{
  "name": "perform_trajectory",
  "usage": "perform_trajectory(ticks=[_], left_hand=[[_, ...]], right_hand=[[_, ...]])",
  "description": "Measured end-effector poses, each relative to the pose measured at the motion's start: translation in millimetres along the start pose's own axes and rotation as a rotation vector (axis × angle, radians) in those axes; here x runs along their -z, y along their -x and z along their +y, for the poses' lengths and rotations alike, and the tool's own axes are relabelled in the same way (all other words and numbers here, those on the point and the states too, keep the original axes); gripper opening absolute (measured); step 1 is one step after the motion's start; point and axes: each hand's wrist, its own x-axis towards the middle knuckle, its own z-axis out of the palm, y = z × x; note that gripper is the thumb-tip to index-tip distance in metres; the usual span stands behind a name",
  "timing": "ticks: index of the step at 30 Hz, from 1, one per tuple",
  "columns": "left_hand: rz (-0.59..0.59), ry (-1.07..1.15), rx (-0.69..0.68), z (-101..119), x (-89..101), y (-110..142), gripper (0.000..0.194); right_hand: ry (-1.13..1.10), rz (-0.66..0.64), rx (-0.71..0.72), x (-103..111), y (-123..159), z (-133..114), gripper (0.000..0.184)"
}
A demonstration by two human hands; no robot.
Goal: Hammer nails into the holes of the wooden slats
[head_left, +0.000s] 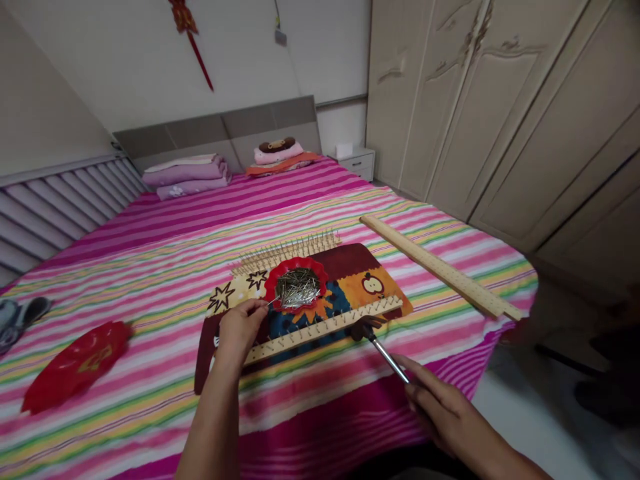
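Observation:
A red scalloped dish [271,283] full of loose nails [299,288] stands on a patterned mat [345,261]. At its near-left rim, my left hand [240,327] is closed in a pinch on a thin nail [273,302]. In front of the dish lies a wooden strip [330,325] with a row of nails standing along it, some of them leaning. My right hand [440,403] grips the metal handle of a hammer [387,358]. The dark hammer head rests at or just above the strip's near edge, toward its right end; contact cannot be made out.
Behind the dish lies a strip bristling with nails [285,252]. More wooden strips [435,263] lie to the right on the striped bedspread [165,267]. A red tray [80,367] is at left, near a grey object [23,320]. Folded bedding [187,175] sits by the headboard.

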Motion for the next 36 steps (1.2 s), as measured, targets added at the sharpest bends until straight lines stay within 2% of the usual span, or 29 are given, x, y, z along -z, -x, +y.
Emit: perform_trajectory(ticks=[4,7,12,16,21,27,31,36], left_hand=[[-0.038,0.029,0.135,-26,33.8,31,0.025],[-0.126,-0.089,0.186,-42,42.1,45,0.020],[-0.197,-0.303,0.166,-45,26.8,45,0.020],[-0.234,-0.411,0.171,-39,16.8,41,0.023],[-0.253,-0.453,0.144,-36,14.2,40,0.022],[-0.228,-0.493,0.152,-24,12.9,39,0.014],[-0.134,-0.370,0.228,-28,4.7,46,0.013],[-0.001,-0.021,0.335,-44,-13.7,61,0.019]], right_hand=[[-0.041,0.016,-0.039,-2,6,-8,0.066],[-0.029,-0.002,-0.034,-4,5,-10,0.065],[-0.004,-0.067,-0.034,-3,2,-5,0.070],[-0.011,-0.036,-0.040,-2,4,-1,0.070],[-0.042,0.026,-0.038,-5,6,-5,0.065],[-0.072,-0.002,-0.042,-6,7,-9,0.064],[-0.099,-0.041,-0.064,-6,7,-11,0.067],[-0.057,-0.079,-0.082,-7,6,-11,0.069]])
